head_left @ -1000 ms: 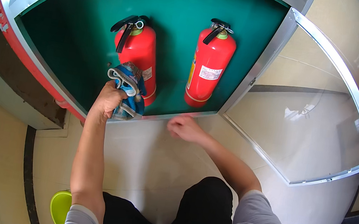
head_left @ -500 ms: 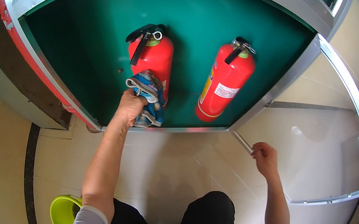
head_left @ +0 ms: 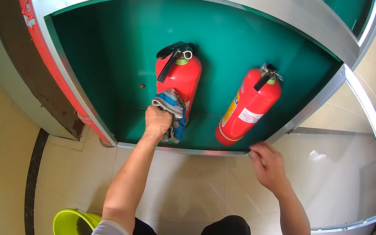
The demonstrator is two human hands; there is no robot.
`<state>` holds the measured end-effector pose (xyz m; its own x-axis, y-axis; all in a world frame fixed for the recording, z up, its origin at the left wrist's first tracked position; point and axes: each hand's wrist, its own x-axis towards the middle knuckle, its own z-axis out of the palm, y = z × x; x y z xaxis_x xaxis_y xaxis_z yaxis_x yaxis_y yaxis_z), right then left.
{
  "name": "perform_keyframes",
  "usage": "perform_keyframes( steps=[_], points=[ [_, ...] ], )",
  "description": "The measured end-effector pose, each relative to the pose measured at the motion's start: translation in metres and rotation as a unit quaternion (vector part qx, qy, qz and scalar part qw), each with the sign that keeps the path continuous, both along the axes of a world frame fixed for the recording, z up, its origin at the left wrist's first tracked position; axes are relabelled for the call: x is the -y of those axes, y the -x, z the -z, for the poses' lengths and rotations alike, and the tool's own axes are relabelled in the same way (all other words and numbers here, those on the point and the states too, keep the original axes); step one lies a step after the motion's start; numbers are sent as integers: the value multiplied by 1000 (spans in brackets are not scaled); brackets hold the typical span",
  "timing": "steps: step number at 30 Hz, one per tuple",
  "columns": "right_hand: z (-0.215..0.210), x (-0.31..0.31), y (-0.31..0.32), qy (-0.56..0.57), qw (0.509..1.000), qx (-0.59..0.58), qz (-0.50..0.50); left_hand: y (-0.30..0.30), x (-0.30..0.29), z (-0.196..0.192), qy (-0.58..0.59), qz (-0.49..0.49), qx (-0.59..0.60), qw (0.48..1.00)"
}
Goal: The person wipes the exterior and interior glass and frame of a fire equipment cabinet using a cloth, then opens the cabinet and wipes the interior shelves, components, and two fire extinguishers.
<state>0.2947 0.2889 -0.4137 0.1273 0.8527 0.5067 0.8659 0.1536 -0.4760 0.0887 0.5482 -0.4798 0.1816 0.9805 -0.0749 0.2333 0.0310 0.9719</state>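
Note:
My left hand [head_left: 158, 121] is closed around a bunched blue patterned cloth [head_left: 176, 124] with a pale edge. The cloth lies against the lower body of a red fire extinguisher [head_left: 182, 77], which stands in a green-lined cabinet and has a black handle and a ring pin. Part of that extinguisher is hidden behind the cloth. A second red fire extinguisher [head_left: 249, 108], with labels on its side, stands to the right, leaning in the view. My right hand [head_left: 268, 167] is by the cabinet's lower right corner, fingers loosely bent and a little blurred, with nothing visible in them.
The framed glass door [head_left: 363, 160] is swung out to the right of the cabinet. A metal sill [head_left: 202, 152] runs along the cabinet's front. Down at the left, a yellow-green bucket [head_left: 63, 226] stands on the tiled floor. A red pipe [head_left: 48, 66] runs beside the cabinet's left side.
The view has shifted, so the cabinet sits lower and farther right. My right hand has moved from beside the door's edge to the cabinet's lower corner. The cloth stays against the left extinguisher.

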Motion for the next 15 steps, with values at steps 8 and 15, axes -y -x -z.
perform_keyframes(
  steps=[8, 15],
  points=[
    [-86, -214, 58, -135, 968, 196, -73, -1, 1, 13, 35, 17, 155, 987],
    [-71, -259, 87, -18, 978, 207, -13, 35, -6, -14, 218, -12, 351, 910]
  ],
)
